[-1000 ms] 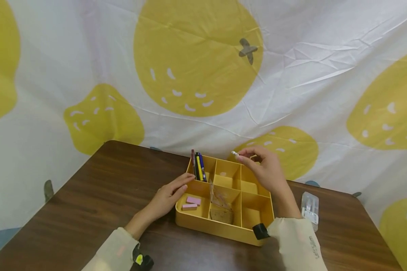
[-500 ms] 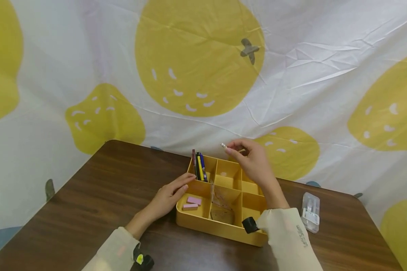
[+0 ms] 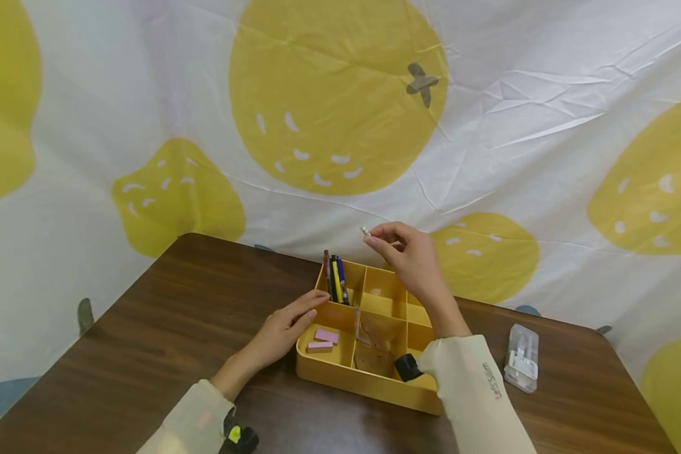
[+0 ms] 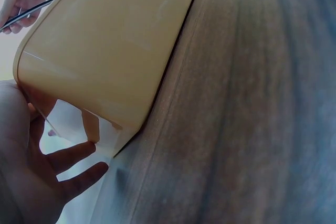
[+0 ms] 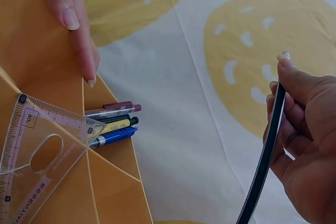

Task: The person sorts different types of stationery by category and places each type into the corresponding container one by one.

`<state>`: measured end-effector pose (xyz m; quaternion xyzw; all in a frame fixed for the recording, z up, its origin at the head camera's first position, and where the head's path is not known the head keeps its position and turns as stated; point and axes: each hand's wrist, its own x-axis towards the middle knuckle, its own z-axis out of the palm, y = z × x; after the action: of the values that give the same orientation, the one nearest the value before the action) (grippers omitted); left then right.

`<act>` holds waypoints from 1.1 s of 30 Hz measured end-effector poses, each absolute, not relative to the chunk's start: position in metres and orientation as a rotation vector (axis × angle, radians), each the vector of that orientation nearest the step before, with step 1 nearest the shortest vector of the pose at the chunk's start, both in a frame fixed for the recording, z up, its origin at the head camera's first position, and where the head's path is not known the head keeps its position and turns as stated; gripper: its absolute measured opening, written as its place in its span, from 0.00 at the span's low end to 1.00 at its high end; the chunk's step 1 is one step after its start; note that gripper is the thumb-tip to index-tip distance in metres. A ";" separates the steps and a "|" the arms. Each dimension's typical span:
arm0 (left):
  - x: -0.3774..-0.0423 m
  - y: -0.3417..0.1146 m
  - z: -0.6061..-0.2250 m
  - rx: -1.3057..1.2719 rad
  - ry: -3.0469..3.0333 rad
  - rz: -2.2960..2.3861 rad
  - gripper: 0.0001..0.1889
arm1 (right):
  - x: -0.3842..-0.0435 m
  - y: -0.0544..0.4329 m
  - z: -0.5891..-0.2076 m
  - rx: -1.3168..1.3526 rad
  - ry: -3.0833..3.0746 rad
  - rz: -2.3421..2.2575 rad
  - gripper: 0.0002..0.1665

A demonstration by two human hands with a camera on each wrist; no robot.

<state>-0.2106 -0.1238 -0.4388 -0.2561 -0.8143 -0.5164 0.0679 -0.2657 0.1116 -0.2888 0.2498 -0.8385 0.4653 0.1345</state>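
Note:
My right hand (image 3: 414,258) is raised above the back of a yellow divided organizer (image 3: 369,392), thumb and fingers pinching a slim dark pencil (image 5: 262,166) with pale edges. Only its whitish tip shows in the head view. My left hand (image 3: 280,328) rests against the organizer's left side. Its fingers look fairly straight, some over the rim and others along the outside, as the left wrist view shows. Several pens (image 5: 118,127) stand in the back left compartment. Two pink erasers (image 3: 320,347) lie in the front left one. A clear set square (image 5: 39,187) leans in the front middle compartment.
A clear plastic case (image 3: 522,359) with pale items inside lies on the brown wooden table (image 3: 204,302), right of the organizer. Behind the table hangs a white curtain (image 3: 295,221) with a yellow fruit print.
My right hand has moved left and slightly up with the pencil, from over the organizer's back right towards its back middle. The left hand has stayed at the organizer's side.

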 end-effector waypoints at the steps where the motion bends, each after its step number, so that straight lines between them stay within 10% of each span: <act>1: -0.211 -0.124 -0.439 -0.771 -2.454 -1.557 0.19 | -0.266 0.111 -0.289 0.718 -2.429 1.350 0.13; 33: -0.210 -0.124 -0.437 -0.778 -2.456 -1.558 0.20 | -0.275 0.105 -0.304 0.539 -2.384 1.377 0.12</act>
<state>-0.2104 -0.1244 -0.4373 -0.2579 -0.8139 -0.5164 0.0655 -0.2752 0.1048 -0.3036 0.1894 -0.8378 0.4838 0.1675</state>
